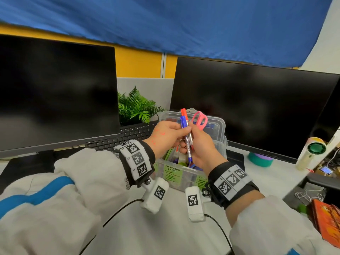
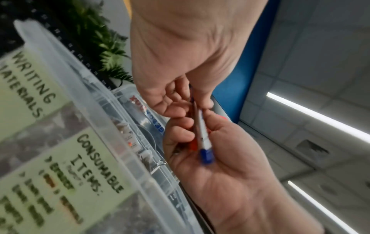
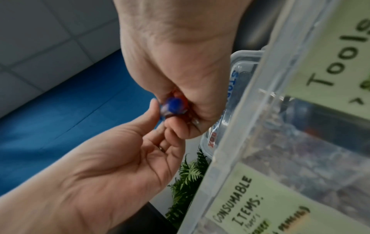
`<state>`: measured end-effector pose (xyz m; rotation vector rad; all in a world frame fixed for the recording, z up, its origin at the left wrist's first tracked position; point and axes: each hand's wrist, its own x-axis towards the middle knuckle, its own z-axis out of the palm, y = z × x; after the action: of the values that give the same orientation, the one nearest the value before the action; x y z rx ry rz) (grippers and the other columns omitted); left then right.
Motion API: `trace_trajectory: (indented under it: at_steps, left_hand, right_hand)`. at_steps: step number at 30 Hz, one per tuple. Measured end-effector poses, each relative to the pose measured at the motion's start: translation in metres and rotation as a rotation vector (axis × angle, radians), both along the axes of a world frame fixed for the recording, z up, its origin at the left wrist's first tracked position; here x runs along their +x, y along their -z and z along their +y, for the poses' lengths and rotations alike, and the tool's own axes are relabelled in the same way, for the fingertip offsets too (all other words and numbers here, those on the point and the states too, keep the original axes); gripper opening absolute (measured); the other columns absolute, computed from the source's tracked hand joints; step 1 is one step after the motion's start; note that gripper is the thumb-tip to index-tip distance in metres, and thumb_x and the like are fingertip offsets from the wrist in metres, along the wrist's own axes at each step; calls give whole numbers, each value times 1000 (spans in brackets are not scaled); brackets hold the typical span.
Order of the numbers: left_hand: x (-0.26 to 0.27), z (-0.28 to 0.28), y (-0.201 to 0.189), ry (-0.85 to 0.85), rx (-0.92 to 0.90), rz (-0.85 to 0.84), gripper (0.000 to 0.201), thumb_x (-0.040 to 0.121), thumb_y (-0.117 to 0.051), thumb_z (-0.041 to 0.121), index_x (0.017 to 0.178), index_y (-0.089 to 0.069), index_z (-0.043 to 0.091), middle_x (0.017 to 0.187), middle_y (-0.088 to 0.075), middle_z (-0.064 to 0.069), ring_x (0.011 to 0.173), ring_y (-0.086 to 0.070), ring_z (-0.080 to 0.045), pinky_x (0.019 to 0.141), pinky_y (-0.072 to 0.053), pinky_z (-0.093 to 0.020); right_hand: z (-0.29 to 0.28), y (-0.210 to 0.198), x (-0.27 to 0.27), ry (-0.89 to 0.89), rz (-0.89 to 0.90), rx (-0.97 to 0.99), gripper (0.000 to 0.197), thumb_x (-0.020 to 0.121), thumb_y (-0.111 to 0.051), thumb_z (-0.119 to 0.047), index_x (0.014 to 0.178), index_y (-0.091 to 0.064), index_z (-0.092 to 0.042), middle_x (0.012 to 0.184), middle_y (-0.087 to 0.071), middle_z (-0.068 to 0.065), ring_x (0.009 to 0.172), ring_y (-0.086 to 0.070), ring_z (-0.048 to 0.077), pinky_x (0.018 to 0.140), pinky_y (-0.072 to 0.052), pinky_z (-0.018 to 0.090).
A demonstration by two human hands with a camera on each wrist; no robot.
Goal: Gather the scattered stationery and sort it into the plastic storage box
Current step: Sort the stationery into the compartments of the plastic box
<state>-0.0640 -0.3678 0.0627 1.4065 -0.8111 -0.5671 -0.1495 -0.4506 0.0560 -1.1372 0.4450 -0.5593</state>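
Above the clear plastic storage box (image 1: 221, 126) both hands meet on a bundle of pens (image 1: 186, 131), one with a blue cap and one with a red cap. My left hand (image 1: 176, 129) pinches the bundle near its upper part. My right hand (image 1: 195, 142) grips it lower down, fingers curled round it. Pink scissors (image 1: 200, 119) rise just behind the right thumb; whether that hand holds them is hidden. In the left wrist view the pens (image 2: 202, 134) lie across the right palm. The right wrist view shows the blue pen end (image 3: 174, 106).
The box carries green labels (image 1: 173, 173) reading Writing Materials, Consumable Items and Tools, and its lid (image 1: 185, 114) stands behind it. Two dark monitors (image 1: 55, 89), a keyboard (image 1: 128, 133) and a fern (image 1: 136, 105) lie beyond. A handheld fan (image 1: 311, 151) stands at the right.
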Motion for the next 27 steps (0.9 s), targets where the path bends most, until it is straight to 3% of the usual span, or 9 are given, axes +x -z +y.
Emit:
trace_trajectory:
  at_steps: [4,8,10,14,16,19,22,25,27]
  left_hand:
    - [2,-5,-1,8,-38,208,32,102,-57,31,108,-69,2,77,-65,-9,59,-58,-16,59,-50,-27]
    - [9,-13,-4,-84,8,146,33,107,-43,36,102,-68,15,99,-73,-13,91,-71,-30,86,-58,-45]
    - [18,-12,-7,-184,-5,121,29,108,-39,35,108,-56,12,98,-71,-15,89,-72,-30,82,-60,-47]
    - [40,-5,0,-318,80,-4,17,108,-37,23,124,-40,16,83,-56,-7,62,-56,-16,61,-56,-34]
    - [50,-2,15,-295,261,-227,43,104,-40,11,146,-30,17,77,-49,-1,59,-52,-15,51,-50,-26]
    - [51,-1,32,-130,564,-478,70,101,-44,3,159,-9,18,82,-53,-1,66,-59,-17,53,-50,-21]
    - [48,-4,35,-73,829,-752,35,101,-44,9,136,-51,6,122,-65,-16,103,-63,-28,88,-50,-32]
    - [38,-5,37,-160,766,-925,30,103,-44,29,107,-68,11,108,-67,-8,104,-64,-26,84,-48,-32]
    - [25,0,38,-148,502,-953,40,100,-43,52,108,-69,22,104,-62,4,100,-61,-14,85,-48,-31]
  right_hand:
    - [0,0,-3,-40,-23,-169,33,103,-50,-25,128,-57,-5,82,-60,11,58,-54,16,47,-43,28]
    - [1,1,-6,-65,12,-304,30,105,-45,-23,127,-61,-10,104,-70,14,83,-67,24,71,-58,40]
    - [-6,3,-6,-4,32,-289,33,104,-48,-32,128,-60,-12,112,-71,16,91,-69,29,80,-60,43]
    - [-25,10,-15,163,103,-223,34,103,-48,-40,123,-59,-14,66,-63,5,52,-57,17,60,-58,38]
    - [-31,15,-22,222,147,-195,35,101,-50,-42,118,-62,-13,56,-47,-1,45,-40,11,46,-42,28]
    - [-40,20,-31,288,172,-112,39,95,-54,-53,107,-62,-17,58,-40,-4,48,-32,9,47,-30,25]
    - [-46,17,-35,326,148,-54,36,98,-48,-53,102,-58,-19,66,-50,0,51,-44,11,48,-40,25]
    - [-46,14,-36,384,186,-114,11,103,-47,-23,114,-45,-22,94,-65,12,80,-70,25,75,-61,39]
    - [-46,19,-39,416,217,-241,37,92,-55,-13,125,-44,-23,106,-65,12,93,-70,30,89,-57,51]
